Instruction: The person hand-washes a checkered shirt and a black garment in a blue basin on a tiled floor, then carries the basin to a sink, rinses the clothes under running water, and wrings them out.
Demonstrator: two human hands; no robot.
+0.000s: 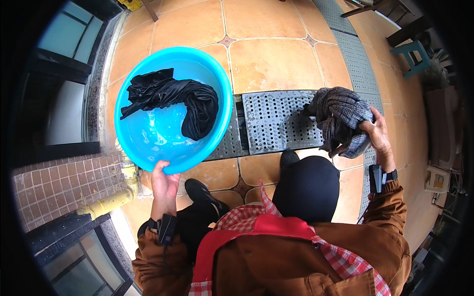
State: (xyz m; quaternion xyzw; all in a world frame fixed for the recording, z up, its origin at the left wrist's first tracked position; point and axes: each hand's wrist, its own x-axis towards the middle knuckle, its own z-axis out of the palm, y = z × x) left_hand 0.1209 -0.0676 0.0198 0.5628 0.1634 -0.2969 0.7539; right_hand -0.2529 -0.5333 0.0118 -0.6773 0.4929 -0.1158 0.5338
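My left hand grips the near rim of a round blue plastic basin, thumb over the edge and fingers beneath. Inside the basin a black, shiny, twisted garment lies across the far side, with soapy bubbles on the basin floor. Out to the right, my right hand holds a bunched grey plaid cloth. That bundle hangs above the right end of a perforated metal drain cover. Its lower folds are partly hidden.
Orange floor tiles surround the drain strip, which shows a dark gap beside the cover. A yellow pipe and a brown tiled ledge are at left. A teal plastic stool stands far right. My shoe is near the basin.
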